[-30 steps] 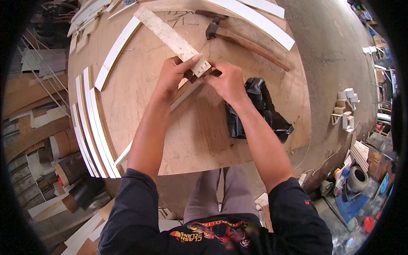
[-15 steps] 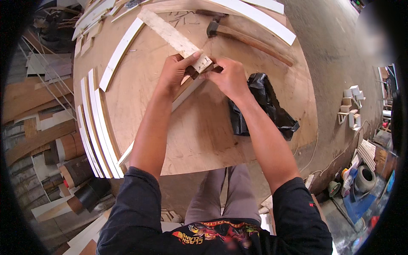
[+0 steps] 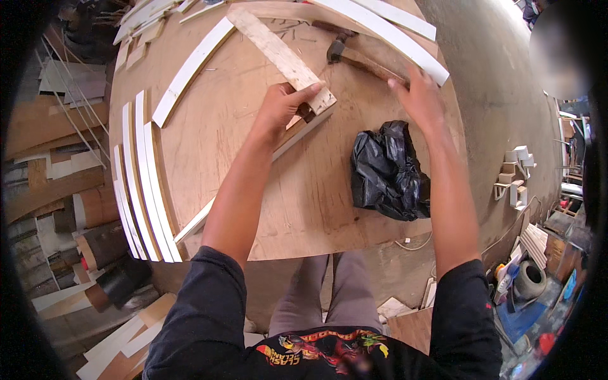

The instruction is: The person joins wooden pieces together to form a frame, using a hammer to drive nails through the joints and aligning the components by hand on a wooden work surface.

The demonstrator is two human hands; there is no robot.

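My left hand (image 3: pixel 283 113) is closed on the near end of a pale wooden strip (image 3: pixel 278 54), thumb on top. Under that end a second strip with a white edge (image 3: pixel 297 138) runs down toward my left forearm, and the two meet at an angle. Part of the joint is hidden by my fingers. Over on the right, my right hand (image 3: pixel 419 98) is at the handle end of a hammer (image 3: pixel 364 61), thumb and fingers apart around it. The hammer lies on the wooden tabletop (image 3: pixel 253 209), its dark head pointing left.
A crumpled black plastic bag (image 3: pixel 387 171) lies below my right hand. Several white-edged strips (image 3: pixel 149 183) line the table's left side, and a curved white one (image 3: pixel 386 38) lies beyond the hammer. Small nails (image 3: pixel 288 31) are scattered near the far edge. Wood offcuts (image 3: pixel 57 171) cover the left floor.
My right hand has left the strips' joint and moved right to the hammer handle. My left hand still holds the strip. The view has shifted slightly.
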